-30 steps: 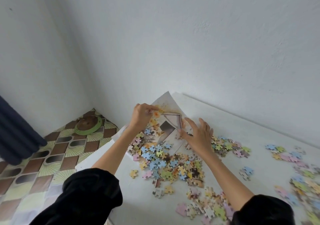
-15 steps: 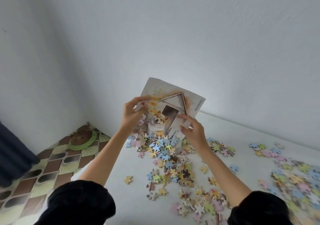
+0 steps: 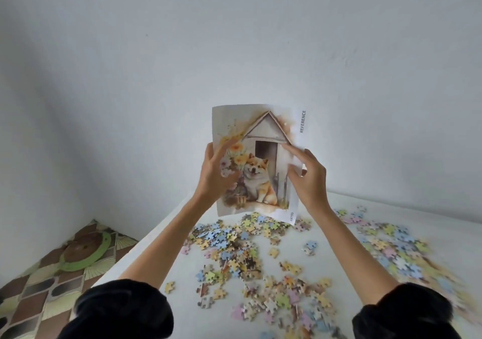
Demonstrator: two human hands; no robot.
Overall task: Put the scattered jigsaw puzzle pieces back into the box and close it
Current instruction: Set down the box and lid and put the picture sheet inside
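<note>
I hold a printed reference sheet (image 3: 263, 135) upright in front of the wall; it shows a dog by a kennel with flowers. My left hand (image 3: 214, 174) pinches its left edge with the thumb on the picture. Its right edge is gripped by my right hand (image 3: 307, 179), fingers on the front. Below the sheet, several loose jigsaw pieces (image 3: 234, 244) in pastel colours lie scattered over the white table (image 3: 326, 237). More pieces (image 3: 396, 250) spread to the right. No box is in view.
The table's left edge (image 3: 135, 244) runs diagonally beside a patterned tiled floor (image 3: 39, 291). A round green and brown object (image 3: 83, 252) lies on that floor. White walls stand close behind the table.
Both hands lifted the reference sheet off the pile of pieces and raised it upright. My view tilted up with it.
</note>
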